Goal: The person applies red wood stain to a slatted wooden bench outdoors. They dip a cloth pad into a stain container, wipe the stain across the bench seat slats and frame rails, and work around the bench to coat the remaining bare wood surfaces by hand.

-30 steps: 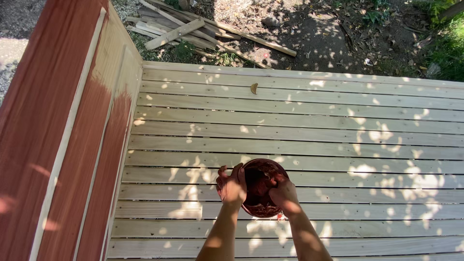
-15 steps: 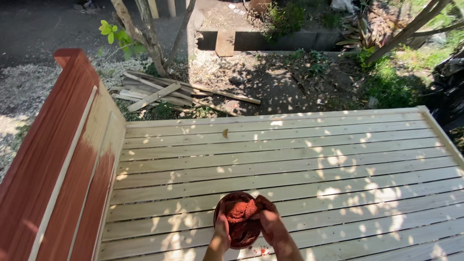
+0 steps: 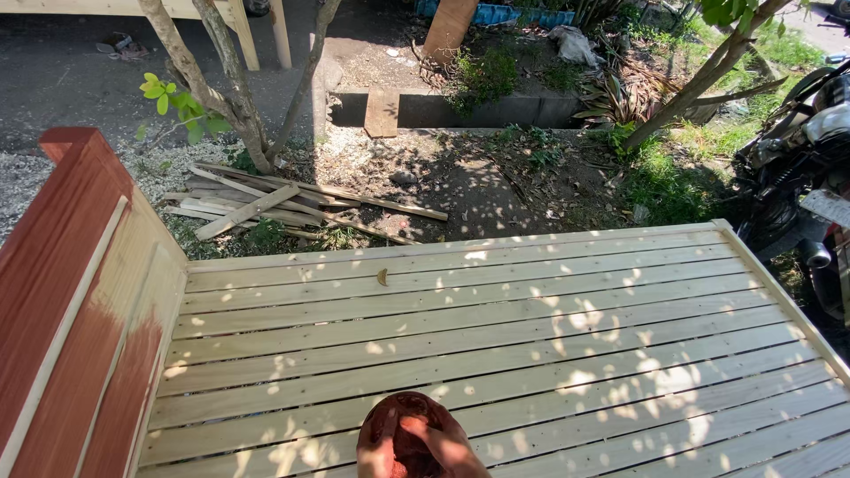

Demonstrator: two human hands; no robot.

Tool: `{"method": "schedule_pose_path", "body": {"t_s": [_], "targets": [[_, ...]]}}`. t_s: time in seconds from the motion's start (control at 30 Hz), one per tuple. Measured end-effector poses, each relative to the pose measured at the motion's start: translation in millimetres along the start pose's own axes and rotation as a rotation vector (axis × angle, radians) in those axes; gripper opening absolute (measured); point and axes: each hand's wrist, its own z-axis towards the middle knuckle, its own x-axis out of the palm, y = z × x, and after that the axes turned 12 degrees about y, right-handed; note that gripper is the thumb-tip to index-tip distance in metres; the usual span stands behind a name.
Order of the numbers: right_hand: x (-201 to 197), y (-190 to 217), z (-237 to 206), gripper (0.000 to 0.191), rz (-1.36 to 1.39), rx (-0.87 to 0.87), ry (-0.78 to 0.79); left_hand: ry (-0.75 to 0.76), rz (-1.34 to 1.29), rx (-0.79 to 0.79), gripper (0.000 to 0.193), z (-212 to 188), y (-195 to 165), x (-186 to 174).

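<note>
At the bottom edge of the head view, a round container (image 3: 409, 423) stained dark red inside sits between my two hands, just above the pale wooden slats (image 3: 531, 327). My left hand (image 3: 374, 458) wraps its left side and my right hand (image 3: 453, 453) its right side. Both hands are smeared with red and cut off by the frame edge. What the container holds is hard to make out.
On the left stands a wooden side panel (image 3: 80, 327), its near part stained red-brown and the rest bare. A dry leaf (image 3: 382, 277) lies on the slats. Beyond the platform edge are scrap boards (image 3: 266, 208), a small tree (image 3: 239, 106) and a parked motorbike (image 3: 810, 168).
The view has tilted up and away, so the ground and tree beyond the platform now show. The container and my hands have slid to the bottom edge, still together.
</note>
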Motion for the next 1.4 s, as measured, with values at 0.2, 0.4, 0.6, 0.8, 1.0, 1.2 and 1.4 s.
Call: {"method": "schedule_pose_path", "body": {"t_s": [0.2, 0.4, 0.6, 0.8, 1.0, 1.2, 1.4], "targets": [[23.7, -15.5, 19.2, 0.058, 0.098, 0.134, -0.147, -0.077, 0.000, -0.150, 0.044, 12.7, 12.8, -2.7], [14.1, -31.2, 40.2, 0.062, -0.003, 0.056, 0.016, -0.107, -0.038, -0.204, 0.046, 26.4, 35.1, -10.3], [6.0, -40.7, 36.3, 0.072, -0.494, 0.243, -0.295, -0.113, -0.031, -0.221, 0.048, 26.7, 52.0, -8.9], [10.8, -33.9, 33.6, 0.062, -0.533, 0.297, -0.294, -0.127, -0.026, -0.231, 0.050, 28.7, 63.0, -10.7], [7.4, -31.4, 24.6, 0.065, -0.622, 0.162, -0.290, -0.146, -0.033, -0.243, 0.052, 30.3, 70.4, -6.0], [8.3, -43.8, 29.4, 0.082, -0.508, 0.051, -0.277, -0.166, -0.035, -0.258, 0.054, 16.9, 68.8, -1.7], [4.6, -40.4, 24.4, 0.055, -0.267, 0.056, -0.344, -0.182, -0.056, -0.260, 0.057, 32.0, 82.6, -14.3]]}}
